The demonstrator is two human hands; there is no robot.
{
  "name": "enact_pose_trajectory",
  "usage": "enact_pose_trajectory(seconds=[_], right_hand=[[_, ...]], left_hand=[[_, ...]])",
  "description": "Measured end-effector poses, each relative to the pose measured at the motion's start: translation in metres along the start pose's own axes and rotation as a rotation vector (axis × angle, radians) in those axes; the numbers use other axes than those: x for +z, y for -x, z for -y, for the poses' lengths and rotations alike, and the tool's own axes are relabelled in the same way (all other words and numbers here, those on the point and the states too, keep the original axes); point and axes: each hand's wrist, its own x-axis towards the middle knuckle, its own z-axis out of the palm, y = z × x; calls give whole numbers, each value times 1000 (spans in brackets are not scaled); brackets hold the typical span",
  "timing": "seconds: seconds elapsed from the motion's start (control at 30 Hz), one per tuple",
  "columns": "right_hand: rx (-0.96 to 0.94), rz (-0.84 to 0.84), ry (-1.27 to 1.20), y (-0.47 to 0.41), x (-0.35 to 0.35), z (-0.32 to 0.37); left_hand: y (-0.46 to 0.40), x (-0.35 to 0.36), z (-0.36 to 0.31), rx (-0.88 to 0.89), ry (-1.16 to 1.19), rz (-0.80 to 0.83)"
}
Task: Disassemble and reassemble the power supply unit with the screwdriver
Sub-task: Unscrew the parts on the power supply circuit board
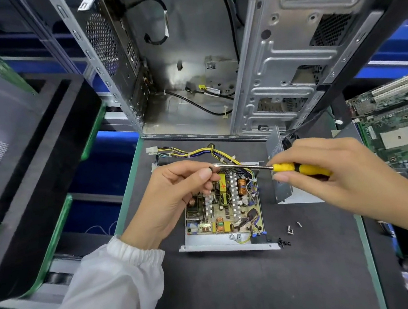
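Observation:
The opened power supply unit lies on the dark mat, its circuit board bare in a grey metal tray. Yellow and black wires run from it to a white plug. Its grey cover stands on edge to the right. My right hand grips the yellow and black handle of the screwdriver, held level above the board. My left hand pinches a small dark screw at the screwdriver's tip.
Loose screws lie on the mat right of the tray. An open metal computer case stands behind. A green motherboard lies at right. A black foam tray sits at left. The mat's green border marks its edge.

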Motion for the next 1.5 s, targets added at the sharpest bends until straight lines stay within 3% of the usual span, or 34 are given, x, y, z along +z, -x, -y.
enact_pose_trajectory(seconds=[0.57,0.9,1.03,1.13,1.37,1.5], right_hand=[[-6,38,25,-1,-2,6],[-47,215,129,-6,-23,6],[-1,126,-92,-7,-24,4],[82,153,-238,-9,-25,4],[196,304,-280,-10,-19,2],[247,315,-374,-11,-18,3]], left_hand=[[-1,-5,0,86,-94,54],[1,-6,-11,342,-590,89],[1,-3,-10,436,-686,87],[0,1,-7,512,-725,64],[3,1,1,612,-894,44],[5,3,4,575,-851,33]])
